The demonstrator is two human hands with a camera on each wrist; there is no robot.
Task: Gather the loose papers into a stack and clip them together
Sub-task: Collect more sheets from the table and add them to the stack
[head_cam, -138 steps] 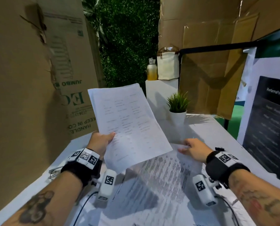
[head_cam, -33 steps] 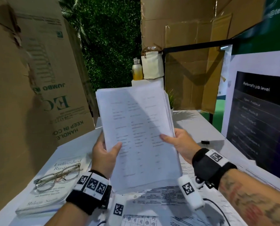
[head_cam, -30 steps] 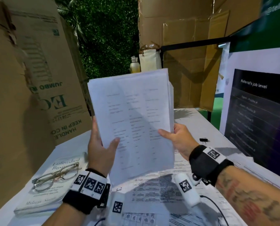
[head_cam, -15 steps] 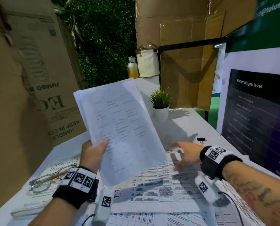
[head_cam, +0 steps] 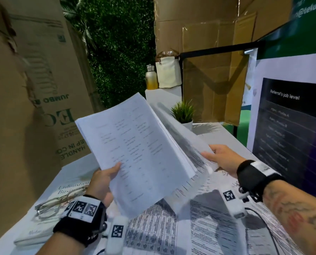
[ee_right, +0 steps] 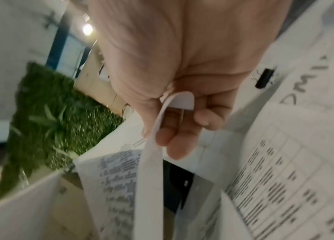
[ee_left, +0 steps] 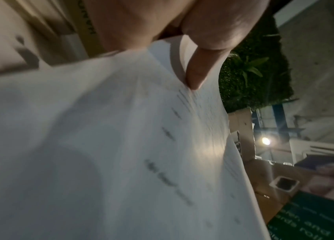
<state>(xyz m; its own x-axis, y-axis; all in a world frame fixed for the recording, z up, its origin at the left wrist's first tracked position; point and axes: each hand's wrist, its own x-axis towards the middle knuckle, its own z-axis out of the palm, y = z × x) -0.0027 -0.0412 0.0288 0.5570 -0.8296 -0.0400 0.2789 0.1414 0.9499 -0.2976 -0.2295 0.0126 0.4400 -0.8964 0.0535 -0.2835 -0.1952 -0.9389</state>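
My left hand (head_cam: 105, 181) grips a stack of printed papers (head_cam: 138, 150) by its lower left edge and holds it tilted above the table. In the left wrist view its thumb (ee_left: 194, 73) presses on the stack's top page (ee_left: 121, 146). My right hand (head_cam: 221, 159) pinches one printed sheet (head_cam: 188, 144), lifted off the table and lying against the back of the stack. The right wrist view shows that sheet's edge (ee_right: 152, 162) between thumb and fingers (ee_right: 174, 146). More printed sheets (head_cam: 199, 227) lie spread on the white table. A black binder clip (ee_right: 264, 78) sits on the table beyond my right hand.
A book with glasses (head_cam: 61, 199) on it lies at the table's left. A small potted plant (head_cam: 184, 115) stands at the back. A tall cardboard box (head_cam: 24, 107) closes the left side, and a display board (head_cam: 291, 126) the right. A bottle (head_cam: 151, 78) stands on a far ledge.
Half a second ago my right hand lay on the sheets on the table; now it has lifted one sheet up against the back of the stack. My left hand keeps the stack raised.
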